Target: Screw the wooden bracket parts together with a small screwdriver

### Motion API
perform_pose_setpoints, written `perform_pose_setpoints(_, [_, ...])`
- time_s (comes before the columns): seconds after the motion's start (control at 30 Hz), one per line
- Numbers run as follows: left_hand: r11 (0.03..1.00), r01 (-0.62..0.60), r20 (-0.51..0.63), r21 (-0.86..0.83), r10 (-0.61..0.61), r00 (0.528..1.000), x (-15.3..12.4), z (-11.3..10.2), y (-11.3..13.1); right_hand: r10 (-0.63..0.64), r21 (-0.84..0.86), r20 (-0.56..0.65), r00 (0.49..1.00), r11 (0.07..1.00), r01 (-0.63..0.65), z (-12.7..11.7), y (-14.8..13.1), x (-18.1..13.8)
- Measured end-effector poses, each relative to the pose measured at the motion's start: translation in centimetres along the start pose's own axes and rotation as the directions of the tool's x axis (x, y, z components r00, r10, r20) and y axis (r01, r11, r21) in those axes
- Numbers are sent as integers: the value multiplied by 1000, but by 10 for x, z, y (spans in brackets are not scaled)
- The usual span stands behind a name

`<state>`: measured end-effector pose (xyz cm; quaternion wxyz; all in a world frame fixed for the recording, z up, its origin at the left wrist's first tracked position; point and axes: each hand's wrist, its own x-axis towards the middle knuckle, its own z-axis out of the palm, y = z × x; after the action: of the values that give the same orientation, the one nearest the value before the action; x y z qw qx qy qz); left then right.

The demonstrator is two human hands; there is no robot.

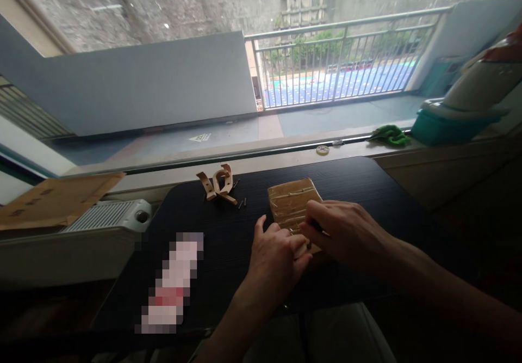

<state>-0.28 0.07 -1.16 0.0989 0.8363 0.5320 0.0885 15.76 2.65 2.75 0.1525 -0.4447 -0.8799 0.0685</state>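
Pale wooden pieces (pixel 207 188) lie loose left of the frame's upper middle, thin screws (pixel 240 204) beside them, so these look not yet fastened together. Right of them, at the lower middle, the left hand (pixel 275 251) seems to pinch a small wooden part (pixel 300 248) at the near edge of a taped brown box (pixel 291 195). Farther right, the right hand (pixel 342 227) curls close over it, its grip hidden; work on this part appears unfinished.
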Motion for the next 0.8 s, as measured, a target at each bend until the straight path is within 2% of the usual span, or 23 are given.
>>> perform_pose_setpoints(0.07, [1000,-3,-10,-2,3,1000,0,1,-1,120,-32,-16,993,992,-120,0,0,-2])
perform_pose_setpoints(0.13, [1000,-7,-11,-8,7,1000,0,1,-1,135,-75,14,991,988,-134,-7,1,-3])
perform_pose_setpoints(0.2, [1000,-8,-14,-17,8,1000,1,1,-2,43,-106,93,995,994,-33,-20,3,-2])
perform_pose_setpoints(0.27, [1000,-5,-19,-23,5,1000,2,0,-2,-93,-100,208,974,988,115,-34,2,1])
perform_pose_setpoints(0.4, [1000,-1,-19,-17,1,1000,2,-1,-1,-228,-113,437,870,946,304,-51,-11,17])
perform_pose_setpoints(0.5, [1000,-14,-10,-10,14,1000,1,-2,0,-306,-114,484,820,907,405,-48,-21,28])
perform_pose_setpoints(0.57, [1000,-21,-16,-4,21,1000,0,-2,-1,-302,-146,476,826,899,413,-44,-23,30])
perform_pose_setpoints(0.63, [999,-30,-36,9,31,999,-1,0,-2,-264,-180,447,855,909,375,-41,-21,28])
perform_pose_setpoints(0.8, [999,-43,-61,28,45,997,-2,5,-3,-73,-269,402,913,943,194,-43,-18,18])
